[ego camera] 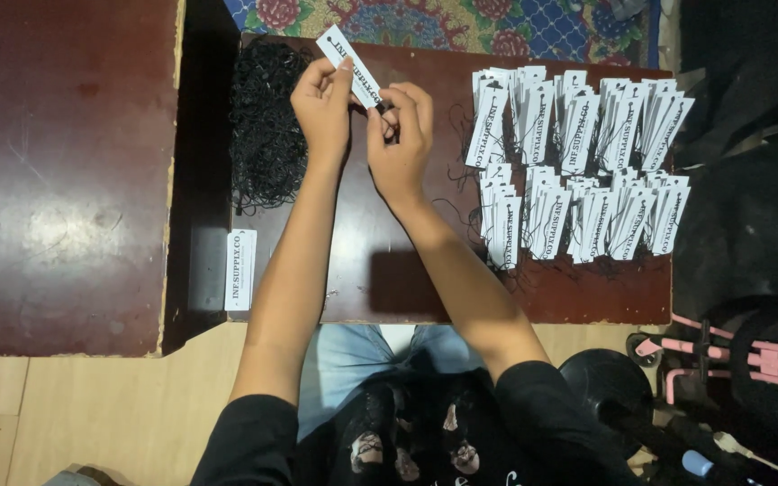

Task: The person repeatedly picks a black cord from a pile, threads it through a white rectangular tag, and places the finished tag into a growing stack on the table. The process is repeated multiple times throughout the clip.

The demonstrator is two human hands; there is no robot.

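Observation:
My left hand [321,103] pinches a white paper tag [344,56] with black print, held up at a slant above the small dark wooden table [389,279]. My right hand [400,126] is closed at the tag's lower end, fingers pinched on a thin black string [383,110] at the tag's hole. A heap of loose black strings [267,126] lies just left of my left hand. To the right lie two rows of stacked white tags with strings [578,162].
A stack of white tags [239,268] rests at the table's left edge. A larger dark red table [65,171] stands to the left. A patterned rug [443,20] lies beyond. A pink and black object [731,360] sits at lower right on the wooden floor.

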